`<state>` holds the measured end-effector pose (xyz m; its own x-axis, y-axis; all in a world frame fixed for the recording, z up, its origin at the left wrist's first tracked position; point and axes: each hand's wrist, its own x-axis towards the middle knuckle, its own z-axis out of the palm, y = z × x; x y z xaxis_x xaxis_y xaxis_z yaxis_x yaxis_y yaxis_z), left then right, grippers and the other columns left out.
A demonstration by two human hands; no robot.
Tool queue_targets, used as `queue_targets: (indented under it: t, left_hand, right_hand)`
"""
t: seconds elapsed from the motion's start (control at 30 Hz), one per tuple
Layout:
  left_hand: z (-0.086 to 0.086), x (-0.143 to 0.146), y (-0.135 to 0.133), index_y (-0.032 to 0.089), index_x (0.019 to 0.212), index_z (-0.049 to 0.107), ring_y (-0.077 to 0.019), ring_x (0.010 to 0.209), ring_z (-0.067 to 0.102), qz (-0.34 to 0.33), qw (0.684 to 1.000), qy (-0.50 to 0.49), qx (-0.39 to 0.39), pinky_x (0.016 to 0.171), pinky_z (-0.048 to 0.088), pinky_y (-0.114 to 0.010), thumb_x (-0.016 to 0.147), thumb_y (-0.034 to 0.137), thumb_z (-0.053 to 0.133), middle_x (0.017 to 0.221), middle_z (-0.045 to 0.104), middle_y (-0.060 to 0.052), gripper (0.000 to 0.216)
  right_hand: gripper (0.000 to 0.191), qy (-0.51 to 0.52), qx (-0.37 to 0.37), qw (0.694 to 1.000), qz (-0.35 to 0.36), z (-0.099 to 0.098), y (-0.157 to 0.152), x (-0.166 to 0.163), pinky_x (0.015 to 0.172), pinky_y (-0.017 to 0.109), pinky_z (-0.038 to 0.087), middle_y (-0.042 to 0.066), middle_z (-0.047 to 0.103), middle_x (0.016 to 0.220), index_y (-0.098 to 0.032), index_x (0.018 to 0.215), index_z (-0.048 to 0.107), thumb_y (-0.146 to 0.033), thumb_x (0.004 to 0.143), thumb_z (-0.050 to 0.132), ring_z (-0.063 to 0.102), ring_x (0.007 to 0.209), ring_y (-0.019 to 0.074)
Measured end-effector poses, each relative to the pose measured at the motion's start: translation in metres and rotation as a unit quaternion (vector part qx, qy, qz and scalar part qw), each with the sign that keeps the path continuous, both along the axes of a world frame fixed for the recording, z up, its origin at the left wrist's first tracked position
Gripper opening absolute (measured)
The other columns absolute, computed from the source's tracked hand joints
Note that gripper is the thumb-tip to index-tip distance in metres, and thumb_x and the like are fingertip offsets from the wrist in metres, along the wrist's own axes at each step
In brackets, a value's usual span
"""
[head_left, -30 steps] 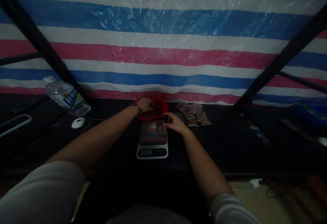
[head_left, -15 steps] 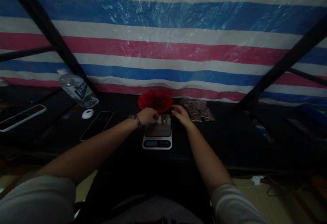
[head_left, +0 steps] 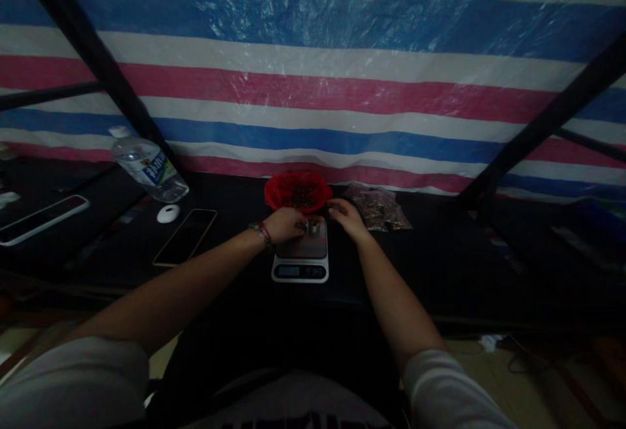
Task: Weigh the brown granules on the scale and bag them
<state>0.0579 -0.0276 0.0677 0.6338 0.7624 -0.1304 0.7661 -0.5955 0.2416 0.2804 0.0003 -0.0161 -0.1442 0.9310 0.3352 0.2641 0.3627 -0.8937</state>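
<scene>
A white kitchen scale (head_left: 300, 270) with a dark display lies before me. Near the back of its plate stands a small cup (head_left: 315, 225) with brownish bits in it. Over the left of the plate is my left hand (head_left: 286, 225), its fingers closed together beside the cup; dark bits show at the fingertips, too small to name. To the right of the cup, my right hand (head_left: 348, 218) has its thumb and fingers apart and holds nothing that I can see. Just behind the scale sits a red bowl-shaped container (head_left: 272, 193) with small dark brown pieces inside.
Clear plastic bags of brown pieces (head_left: 379, 207) lie right of the bowl. On the left are a phone (head_left: 186, 238), a white mouse-like object (head_left: 168, 214), a water bottle (head_left: 149, 165) and another phone (head_left: 44, 220). A striped plastic sheet (head_left: 313, 93) hangs behind, between dark bars.
My left fingers have shifted slightly beside the cup. My right hand has barely moved. The whole view has tilted slightly.
</scene>
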Motion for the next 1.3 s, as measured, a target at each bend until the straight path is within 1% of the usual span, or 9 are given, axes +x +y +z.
queue_targets:
  t: [0.2, 0.33, 0.5, 0.7, 0.87, 1.0, 1.1, 1.23, 1.3]
  left_hand:
    - [0.003, -0.006, 0.0, 0.022, 0.102, 0.068, -0.0165, 0.085, 0.062, 0.015, 0.999, -0.044, -0.013, 0.072, 0.043, -0.022, 0.08, 0.023, 0.05, 0.094, 0.07, -0.002, 0.029]
    - [0.003, -0.011, 0.004, 0.019, 0.108, 0.065, -0.0173, 0.093, 0.062, 0.026, 0.998, -0.053, 0.016, 0.078, 0.044, -0.023, 0.08, 0.016, 0.048, 0.103, 0.069, -0.004, 0.033]
    - [0.002, -0.022, 0.016, 0.017, 0.105, 0.066, -0.0179, 0.093, 0.063, 0.041, 0.997, -0.048, 0.043, 0.08, 0.044, -0.023, 0.082, 0.018, 0.049, 0.104, 0.069, -0.006, 0.029]
    - [0.002, -0.031, 0.032, 0.019, 0.104, 0.067, -0.0174, 0.095, 0.061, 0.014, 0.996, -0.044, 0.075, 0.085, 0.043, -0.024, 0.082, 0.021, 0.049, 0.105, 0.068, -0.005, 0.028]
    - [-0.014, -0.032, 0.055, 0.021, 0.097, 0.069, -0.0168, 0.092, 0.062, -0.025, 0.998, 0.013, 0.061, 0.081, 0.044, -0.023, 0.082, 0.022, 0.047, 0.101, 0.069, -0.004, 0.026]
    - [-0.034, -0.026, 0.077, 0.021, 0.096, 0.069, -0.0164, 0.088, 0.063, -0.003, 0.997, 0.022, 0.07, 0.077, 0.045, -0.023, 0.082, 0.018, 0.043, 0.097, 0.07, -0.005, 0.029]
    - [-0.043, -0.019, 0.089, 0.019, 0.092, 0.07, -0.0166, 0.087, 0.064, 0.005, 0.996, 0.028, 0.081, 0.077, 0.045, -0.023, 0.08, 0.014, 0.043, 0.094, 0.071, -0.007, 0.03]
    - [-0.043, -0.012, 0.098, 0.017, 0.088, 0.071, -0.0175, 0.09, 0.063, 0.005, 0.995, 0.018, 0.098, 0.081, 0.045, -0.024, 0.079, 0.013, 0.043, 0.096, 0.07, -0.008, 0.029]
    - [-0.038, -0.01, 0.105, 0.017, 0.091, 0.071, -0.0176, 0.092, 0.062, -0.005, 0.996, 0.0, 0.094, 0.083, 0.045, -0.024, 0.081, 0.019, 0.045, 0.098, 0.07, -0.007, 0.027]
  right_hand:
    - [0.033, -0.003, 0.002, 1.0, 0.003, -0.001, 0.001, 0.0, 0.075, 0.031, 0.047, 0.005, 0.065, 0.101, -0.021, 0.103, 0.063, -0.04, 0.077, 0.059, 0.058, 0.083, 0.017]
    - [0.032, -0.006, 0.003, 1.0, 0.002, -0.005, 0.003, 0.0, 0.076, 0.032, 0.047, 0.005, 0.065, 0.101, -0.021, 0.103, 0.063, -0.039, 0.077, 0.059, 0.059, 0.085, 0.0177]
    - [0.029, -0.01, -0.002, 1.0, 0.002, -0.006, 0.003, 0.0, 0.081, 0.034, 0.047, 0.005, 0.066, 0.101, -0.022, 0.101, 0.064, -0.037, 0.077, 0.06, 0.059, 0.09, 0.0191]
    - [0.028, -0.01, -0.006, 1.0, -0.005, -0.003, 0.002, 0.0, 0.084, 0.034, 0.047, 0.005, 0.066, 0.102, -0.021, 0.101, 0.064, -0.037, 0.079, 0.059, 0.06, 0.093, 0.0194]
    - [0.03, -0.004, -0.024, 1.0, -0.004, -0.01, 0.006, -0.002, 0.083, 0.035, 0.049, 0.005, 0.066, 0.104, -0.022, 0.105, 0.063, -0.037, 0.079, 0.059, 0.062, 0.091, 0.0185]
    - [0.036, 0.039, -0.022, 0.999, 0.027, -0.017, 0.008, -0.006, 0.093, 0.037, 0.046, 0.007, 0.064, 0.113, -0.022, 0.112, 0.059, -0.035, 0.079, 0.059, 0.061, 0.103, 0.019]
    - [0.041, 0.031, -0.005, 0.999, 0.024, -0.017, 0.007, -0.008, 0.099, 0.039, 0.043, 0.008, 0.06, 0.121, -0.023, 0.118, 0.057, -0.034, 0.079, 0.06, 0.058, 0.11, 0.0197]
    - [0.043, -0.016, 0.012, 1.0, -0.007, -0.013, 0.004, -0.01, 0.1, 0.039, 0.041, 0.007, 0.056, 0.127, -0.024, 0.123, 0.055, -0.032, 0.08, 0.059, 0.053, 0.116, 0.0203]
    - [0.044, -0.032, 0.018, 0.999, -0.012, -0.012, 0.003, -0.01, 0.101, 0.038, 0.041, 0.006, 0.055, 0.128, -0.025, 0.124, 0.053, -0.029, 0.081, 0.057, 0.052, 0.118, 0.0198]
